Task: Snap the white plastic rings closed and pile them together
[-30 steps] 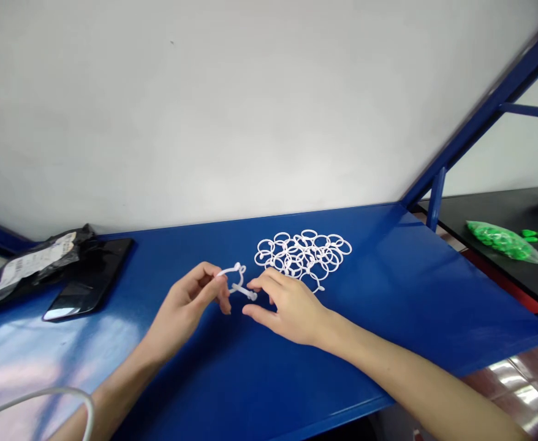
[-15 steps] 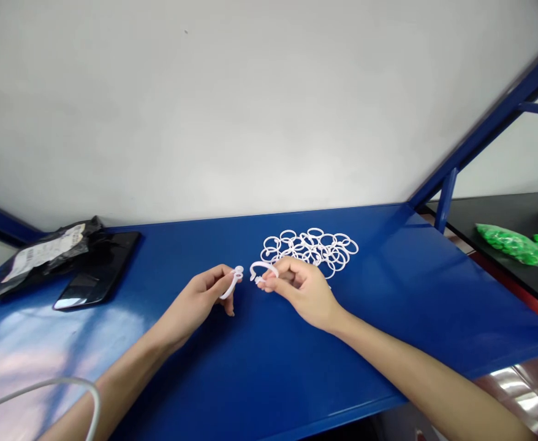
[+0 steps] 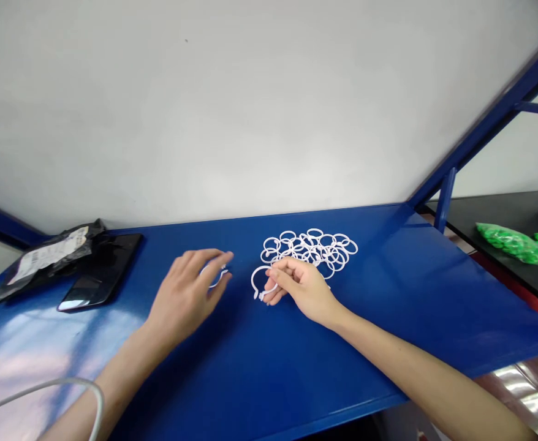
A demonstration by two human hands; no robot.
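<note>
My right hand (image 3: pixel 303 288) pinches a white plastic snap ring (image 3: pixel 254 283) by its right side. This ring is unfastened, with a gap between its two ends at the bottom. To the left, my left hand (image 3: pixel 186 294) has its thumb and fingers apart above the blue tabletop. Under its fingers is a second white ring (image 3: pixel 223 274), partly covered by the hand; it appears to rest on the table. Just beyond my right hand lies a loose pile of white rings (image 3: pixel 315 248), several of them overlapping.
A black plastic parcel (image 3: pixel 53 254) with a white label and a dark phone (image 3: pixel 98 282) lie at the left. A white cable (image 3: pixel 62 381) crosses my left forearm. On a black surface at the right sits a clear bag of green pieces (image 3: pixel 512 243). A wall stands behind the blue table (image 3: pixel 269 373).
My left hand has let go of its ring, spreading its fingers and turning palm down. The ring in my right hand has swung so that its gap faces downward.
</note>
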